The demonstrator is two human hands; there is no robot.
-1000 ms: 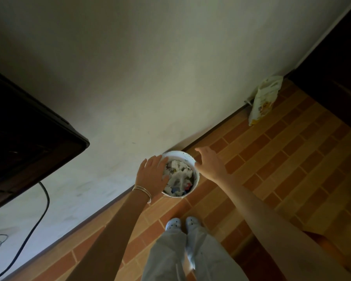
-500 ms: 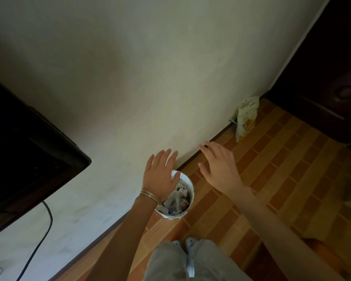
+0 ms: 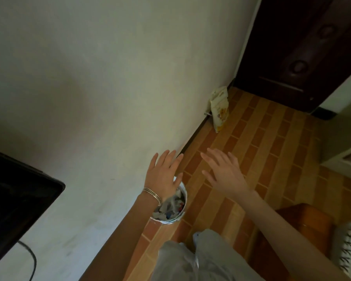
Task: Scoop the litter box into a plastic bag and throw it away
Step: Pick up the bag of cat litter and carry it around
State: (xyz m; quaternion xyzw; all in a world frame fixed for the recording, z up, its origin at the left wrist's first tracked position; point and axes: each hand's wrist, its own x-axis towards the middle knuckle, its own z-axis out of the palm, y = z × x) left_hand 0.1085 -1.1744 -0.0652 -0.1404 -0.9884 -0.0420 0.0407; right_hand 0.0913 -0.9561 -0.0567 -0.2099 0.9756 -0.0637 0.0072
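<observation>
White bin (image 3: 183,191), brick-patterned orange-brown floor (image 3: 261,142), off-white wall (image 3: 109,78), dark brown door (image 3: 302,47), pale grey trousers (image 3: 190,260)

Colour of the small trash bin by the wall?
The bin is white; the head view shows it best.

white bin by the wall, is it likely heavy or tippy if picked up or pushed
Probably light: the white bin looks small and holds mostly crumpled paper scraps. Filled near its rim, so a hard push might spill some. The wall beside it likely stops tipping that way.
</observation>
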